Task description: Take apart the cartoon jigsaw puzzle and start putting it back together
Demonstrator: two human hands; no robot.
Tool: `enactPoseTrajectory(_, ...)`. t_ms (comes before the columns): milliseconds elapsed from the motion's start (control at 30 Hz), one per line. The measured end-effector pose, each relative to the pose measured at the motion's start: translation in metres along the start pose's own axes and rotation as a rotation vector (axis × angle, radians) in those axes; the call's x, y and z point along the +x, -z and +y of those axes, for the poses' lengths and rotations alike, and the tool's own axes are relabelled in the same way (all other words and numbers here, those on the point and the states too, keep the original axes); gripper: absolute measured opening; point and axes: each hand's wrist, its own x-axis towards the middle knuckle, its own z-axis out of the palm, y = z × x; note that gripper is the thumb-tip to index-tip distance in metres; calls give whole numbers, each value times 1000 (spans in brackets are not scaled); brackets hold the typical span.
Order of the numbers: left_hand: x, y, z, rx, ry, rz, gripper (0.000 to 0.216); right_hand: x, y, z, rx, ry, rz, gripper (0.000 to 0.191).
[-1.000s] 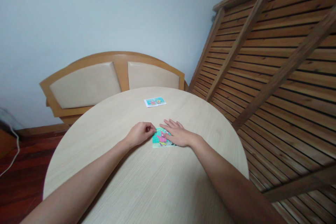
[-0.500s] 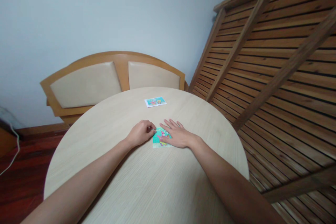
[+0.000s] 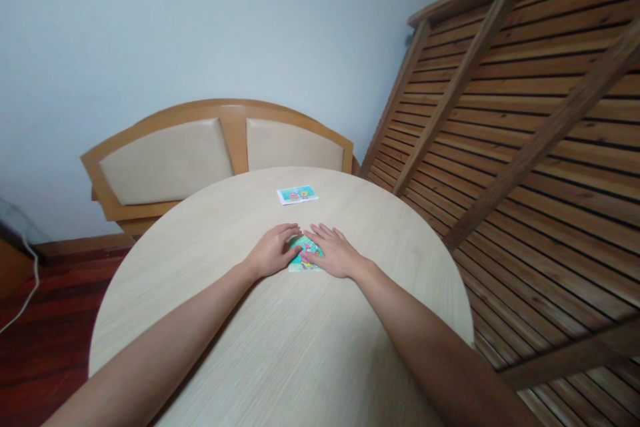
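Observation:
A small green card with a pink cartoon figure (image 3: 309, 260) lies flat on the pale round table (image 3: 290, 347). My left hand (image 3: 274, 250) rests at its left edge, fingers stretched out and thumb over the picture. From the other side my right hand (image 3: 333, 250) lies over the card's right part, palm down with fingers extended. Both hands cover the card's sides, so only its middle shows. Farther back on the table sits a second piece, a white-edged booklet or folded sheet with a turquoise cartoon picture (image 3: 299, 195), touched by neither hand.
Behind the table stands a wooden headboard with cream padded panels (image 3: 167, 161) against a pale wall. A large slatted wooden frame (image 3: 500, 147) leans along the right side. A white cable (image 3: 34, 280) hangs at the far left above the dark red floor.
My left hand has gone from curled fingers at the card's edge to stretched fingers with the thumb on it. The card and my right hand have shifted slightly away from me.

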Motion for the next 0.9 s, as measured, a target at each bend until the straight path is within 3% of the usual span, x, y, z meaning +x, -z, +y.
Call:
enactPoseTrajectory(167, -1, -4, 0, 59, 13, -203, 52, 7, -4, 1, 10, 31, 43, 74)
enactPoseTrajectory(467, 2, -2, 6, 183, 155, -333, 59, 22, -12, 1, -35, -28, 14, 67)
enactPoseTrajectory(533, 2, 2, 8, 171, 163, -317, 64, 26, -14, 2, 10, -9, 81, 67)
enactPoseTrajectory(633, 1, 7, 11, 145, 131, -310, 68, 31, -15, 9, 192, 38, 283, 58)
enactPoseTrajectory(767, -1, 7, 9, 150, 108, -316, 67, 25, -11, 23, 370, -26, 531, 49)
enactPoseTrajectory(833, -1, 4, 7, 162, 121, -306, 66, 18, -9, 28, 276, -51, 488, 50)
enactPoseTrajectory(900, 0, 1, 3, 171, 133, -292, 64, 12, -7, 30, 142, -99, 360, 53)
